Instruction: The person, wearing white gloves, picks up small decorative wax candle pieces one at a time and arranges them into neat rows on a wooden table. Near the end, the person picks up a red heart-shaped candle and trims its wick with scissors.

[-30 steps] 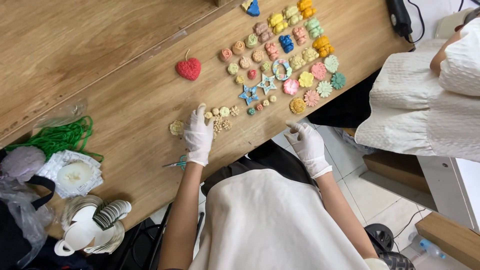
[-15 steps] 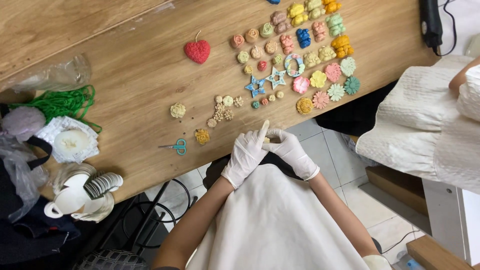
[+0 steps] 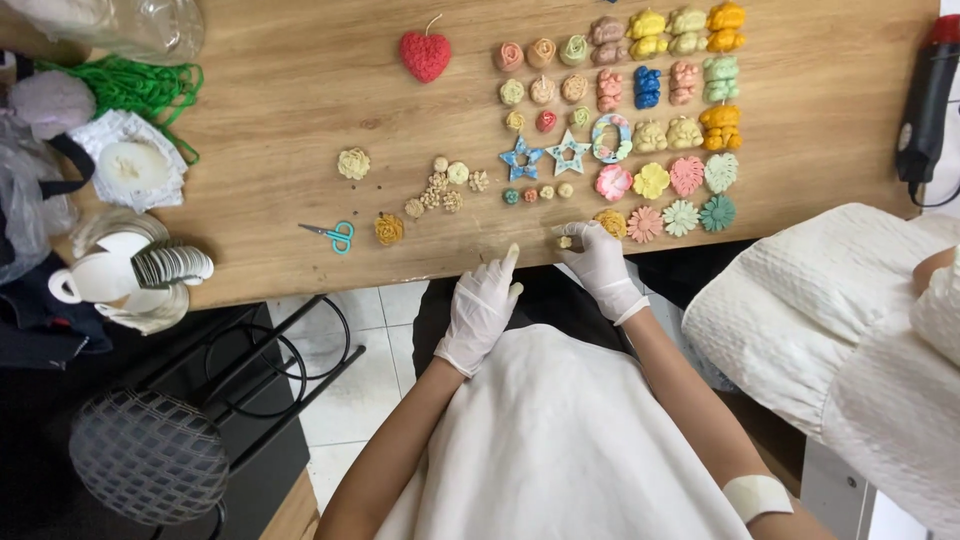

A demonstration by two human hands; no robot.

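Observation:
Both my hands wear white gloves at the near edge of a wooden table. My right hand pinches a small cream wax piece at the table edge, just left of a yellow flower. My left hand hovers below the table edge with the index finger raised and holds nothing. Rows of small coloured wax shapes fill the table beyond them: roses, bears, two blue stars and flat flowers. A red heart candle lies further back.
Small teal scissors lie left of a cluster of cream pieces. Green cord, a white candle on paper and white cups sit at the left. A person in white sits to the right, near a black tool.
My hands were together below the table edge. The right hand has since reached up to the edge with the cream piece, and the left hand has dropped away to the left.

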